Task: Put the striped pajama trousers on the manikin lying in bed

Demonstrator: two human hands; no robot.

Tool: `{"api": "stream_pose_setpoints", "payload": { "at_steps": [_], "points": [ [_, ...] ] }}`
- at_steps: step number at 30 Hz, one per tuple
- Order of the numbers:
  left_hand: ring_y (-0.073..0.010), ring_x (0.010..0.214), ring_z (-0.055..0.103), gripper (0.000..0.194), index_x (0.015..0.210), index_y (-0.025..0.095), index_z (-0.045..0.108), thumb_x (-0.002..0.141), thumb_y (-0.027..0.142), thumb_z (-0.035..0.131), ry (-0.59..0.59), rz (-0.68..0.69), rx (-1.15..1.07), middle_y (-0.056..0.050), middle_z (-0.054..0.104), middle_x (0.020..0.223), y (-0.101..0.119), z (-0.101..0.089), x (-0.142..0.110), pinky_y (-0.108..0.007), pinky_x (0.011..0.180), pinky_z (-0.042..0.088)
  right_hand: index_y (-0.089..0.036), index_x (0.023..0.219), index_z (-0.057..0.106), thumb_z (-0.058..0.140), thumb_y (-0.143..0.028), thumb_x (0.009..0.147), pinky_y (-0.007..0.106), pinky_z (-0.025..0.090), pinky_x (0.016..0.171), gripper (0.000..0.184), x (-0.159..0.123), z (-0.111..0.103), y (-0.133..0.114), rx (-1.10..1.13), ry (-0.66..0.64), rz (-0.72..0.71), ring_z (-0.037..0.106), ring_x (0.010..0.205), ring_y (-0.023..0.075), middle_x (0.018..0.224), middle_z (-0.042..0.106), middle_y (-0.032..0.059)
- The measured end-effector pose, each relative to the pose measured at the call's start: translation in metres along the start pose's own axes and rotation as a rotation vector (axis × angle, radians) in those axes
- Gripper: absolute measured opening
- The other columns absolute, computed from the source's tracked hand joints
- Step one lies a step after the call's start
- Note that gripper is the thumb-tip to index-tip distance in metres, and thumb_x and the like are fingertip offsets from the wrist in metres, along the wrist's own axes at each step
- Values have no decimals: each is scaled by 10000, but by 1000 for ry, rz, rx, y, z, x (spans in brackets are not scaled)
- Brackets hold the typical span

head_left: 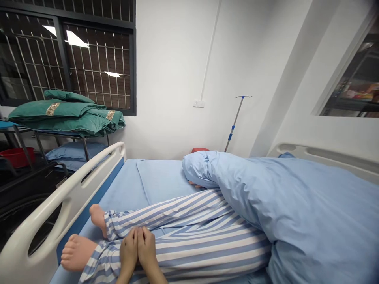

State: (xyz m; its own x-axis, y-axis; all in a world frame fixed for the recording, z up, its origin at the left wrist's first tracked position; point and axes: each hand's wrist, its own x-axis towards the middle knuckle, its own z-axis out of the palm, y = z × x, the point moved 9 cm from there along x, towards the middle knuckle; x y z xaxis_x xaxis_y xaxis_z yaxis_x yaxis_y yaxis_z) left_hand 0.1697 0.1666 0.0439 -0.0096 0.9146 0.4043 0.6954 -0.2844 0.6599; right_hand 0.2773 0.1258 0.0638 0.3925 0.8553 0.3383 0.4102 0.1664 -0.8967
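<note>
Head view: we see striped trousers (207,248) lengthwise across the bed (161,173), cuffs and smooth bare feet (77,252) pointing left, fabric softly creased. Our left hand (129,246) and right hand (146,244) meet, fingers curled, over the nearer shin; whether they grip cloth, we cannot tell.

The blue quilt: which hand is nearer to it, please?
Right. The right hand is at the striped trousers, left of the quilt; the left hand is beside the right one, farther away, toward the bare feet.
</note>
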Motion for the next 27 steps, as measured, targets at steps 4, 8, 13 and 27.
{"api": "stream_pose_setpoints", "payload": {
  "at_steps": [4, 8, 13, 27],
  "points": [
    [-201, 805, 633, 309, 770, 208, 638, 815, 303, 348, -128, -9, -9, -75, 697, 829, -2, 10, 1, -295, 756, 471, -191, 576, 462, 359, -356, 867, 242, 260, 508, 350, 2, 1, 0, -12, -10, 36, 457, 514, 129, 544, 541, 5],
    [-196, 915, 617, 282, 872, 197, 650, 814, 243, 379, -185, -53, 87, -78, 690, 959, 2, 11, 1, -287, 816, 446, -191, 545, 446, 373, -315, 831, 247, 247, 519, 321, 14, -4, -11, -95, -113, 68, 453, 530, 135, 538, 532, 15],
    [-206, 938, 607, 311, 1013, 186, 632, 842, 261, 384, -269, -88, 188, -85, 681, 1016, 10, 15, -6, -283, 787, 426, -192, 528, 397, 440, -272, 781, 239, 205, 512, 268, 25, -24, -32, -152, -208, -16, 392, 507, 110, 496, 433, -34],
    [-148, 598, 514, 309, 554, 186, 506, 780, 328, 351, -421, -202, -240, -22, 562, 578, 38, 28, 14, -244, 579, 354, -190, 519, 376, 416, -373, 830, 233, 224, 504, 363, 13, -36, 11, -2, -46, 40, 359, 502, 103, 487, 379, -45]
  ]
}}
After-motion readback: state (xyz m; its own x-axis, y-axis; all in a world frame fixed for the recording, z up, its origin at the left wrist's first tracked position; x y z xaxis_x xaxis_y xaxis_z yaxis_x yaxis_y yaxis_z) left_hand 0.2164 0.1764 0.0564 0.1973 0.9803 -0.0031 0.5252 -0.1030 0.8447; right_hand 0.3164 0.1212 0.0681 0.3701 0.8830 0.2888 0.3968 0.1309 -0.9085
